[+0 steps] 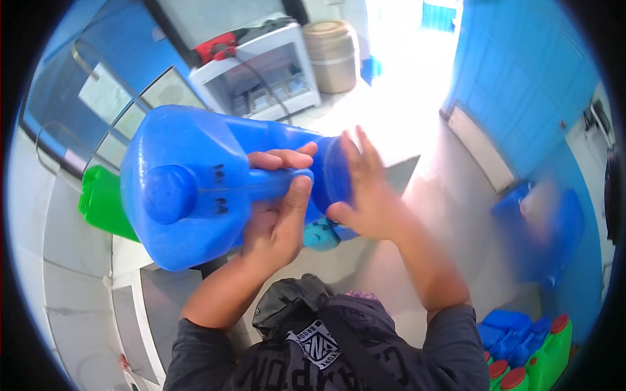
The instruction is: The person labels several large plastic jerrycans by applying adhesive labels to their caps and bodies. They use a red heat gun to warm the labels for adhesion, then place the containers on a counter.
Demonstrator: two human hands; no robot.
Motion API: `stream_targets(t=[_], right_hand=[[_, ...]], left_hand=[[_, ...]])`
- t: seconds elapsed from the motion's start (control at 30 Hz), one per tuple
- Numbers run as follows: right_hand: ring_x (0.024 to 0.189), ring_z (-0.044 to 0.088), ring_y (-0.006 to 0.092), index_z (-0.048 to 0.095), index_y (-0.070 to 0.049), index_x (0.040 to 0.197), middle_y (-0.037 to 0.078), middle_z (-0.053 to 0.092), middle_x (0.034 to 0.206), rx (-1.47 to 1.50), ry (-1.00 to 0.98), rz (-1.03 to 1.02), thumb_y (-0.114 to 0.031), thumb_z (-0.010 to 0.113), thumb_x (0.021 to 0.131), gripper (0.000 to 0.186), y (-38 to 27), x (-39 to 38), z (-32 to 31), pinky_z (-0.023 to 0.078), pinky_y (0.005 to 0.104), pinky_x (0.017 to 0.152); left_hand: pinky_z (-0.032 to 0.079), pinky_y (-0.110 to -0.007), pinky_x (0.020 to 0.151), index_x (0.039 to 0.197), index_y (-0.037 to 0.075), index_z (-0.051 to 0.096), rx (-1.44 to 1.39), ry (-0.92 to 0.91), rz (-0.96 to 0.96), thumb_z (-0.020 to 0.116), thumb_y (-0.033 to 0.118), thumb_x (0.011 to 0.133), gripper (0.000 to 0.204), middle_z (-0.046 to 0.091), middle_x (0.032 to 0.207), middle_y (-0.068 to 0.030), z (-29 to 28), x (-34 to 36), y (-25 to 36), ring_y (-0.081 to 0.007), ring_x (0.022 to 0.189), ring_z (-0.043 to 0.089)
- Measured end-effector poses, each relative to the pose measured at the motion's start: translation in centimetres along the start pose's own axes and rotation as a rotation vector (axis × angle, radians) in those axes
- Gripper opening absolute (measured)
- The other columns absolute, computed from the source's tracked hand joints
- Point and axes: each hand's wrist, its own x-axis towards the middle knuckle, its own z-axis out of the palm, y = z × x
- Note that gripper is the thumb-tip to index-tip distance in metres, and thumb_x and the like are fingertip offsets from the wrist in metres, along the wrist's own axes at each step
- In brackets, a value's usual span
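Note:
A large blue plastic jerrycan (202,241) is held up on its side in front of me, its round screw cap (168,193) and some small dark marks facing me. My left hand (277,225) is closed round its moulded handle, thumb on the near side and fingertips over the far side. My right hand (368,195) lies against the darker blue rounded part at the can's right end, fingers spread and slightly blurred. Whether that part is the can's base or a separate piece, I cannot tell.
A green jerrycan (107,202) stands behind at left. A white cabinet (254,78) carries a red power tool (215,49), beside a beige lidded barrel (330,58). At lower right are green jerrycans (551,355) with red caps and blue ones (512,332). A blue door (515,85) is at right.

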Motion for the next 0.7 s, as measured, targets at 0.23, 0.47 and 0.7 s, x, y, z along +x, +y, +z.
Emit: stream_targets(t=[0.23,0.47,0.7], right_hand=[[0.146,0.017,0.0522,0.015,0.001,0.157,0.034,0.016,0.157,0.004,-0.038,-0.217,-0.073,0.054,0.088,0.108,-5.5,9.5,7.3,0.014,0.0603,0.118],[0.111,0.063,0.027,0.061,0.001,0.123,0.015,0.067,0.115,0.103,0.399,0.092,-0.021,0.059,0.1,0.032,1.1,18.9,6.9,0.047,0.039,0.098],[0.102,0.066,0.0364,0.07,-0.003,0.106,0.02,0.07,0.103,-0.255,0.019,0.224,-0.016,0.061,0.093,0.02,13.9,26.2,13.7,0.051,0.0439,0.09]], left_hand=[[0.047,-0.05,0.107,0.126,0.007,0.044,-0.319,0.267,-0.105,0.051,0.0,0.1,0.028,0.063,0.114,-0.0101,-15.4,3.7,1.8,-0.0326,0.117,0.064],[0.06,-0.035,0.081,0.119,0.004,0.053,-0.327,0.314,-0.566,0.056,0.021,0.103,0.024,0.063,0.093,-0.0032,-33.4,10.5,5.1,-0.0165,0.082,0.068],[0.054,-0.028,0.065,0.115,0.003,0.056,0.587,-0.09,-1.058,0.062,0.014,0.088,0.03,0.06,0.081,-0.0026,-39.6,16.1,6.3,-0.011,0.065,0.062]])
